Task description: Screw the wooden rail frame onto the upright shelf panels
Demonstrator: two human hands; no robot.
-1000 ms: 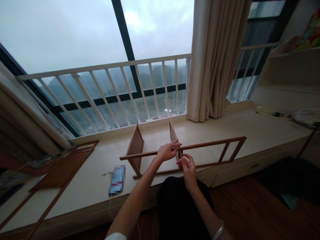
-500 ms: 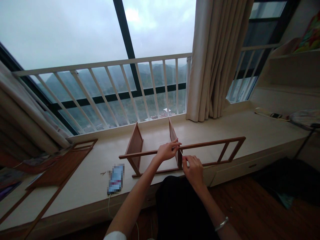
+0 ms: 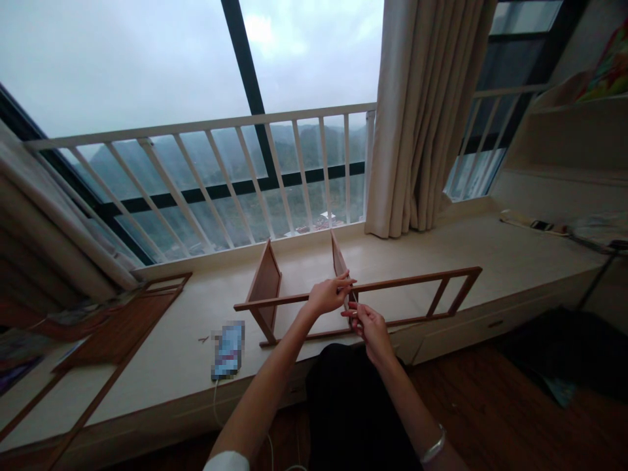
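Note:
A brown wooden frame (image 3: 417, 283) with two upright panels lies on its side on the pale window ledge. My left hand (image 3: 328, 296) is closed around its upper rail, where the right panel (image 3: 339, 256) meets it; the fingertips rest at the joint. Just below, my right hand (image 3: 371, 328) is closed, its fingers pinching a thin, pale rod (image 3: 355, 298) that looks like a hex key, held up against the joint. The fingers partly cover the rod and the fastening point. The left panel (image 3: 266, 278) stands upright at the frame's left end.
A phone (image 3: 228, 350) with a cable lies left of the frame, small brown pieces (image 3: 203, 339) beside it. Another wooden frame with a slatted panel (image 3: 110, 333) lies farther left. A white railing (image 3: 206, 131) and curtain (image 3: 417, 131) stand behind. The ledge (image 3: 161, 366) ends at drawers.
My right hand has shifted slightly up and left, its fingers turning toward the joint and spreading a little around the rod. My left hand and the frame stay in place.

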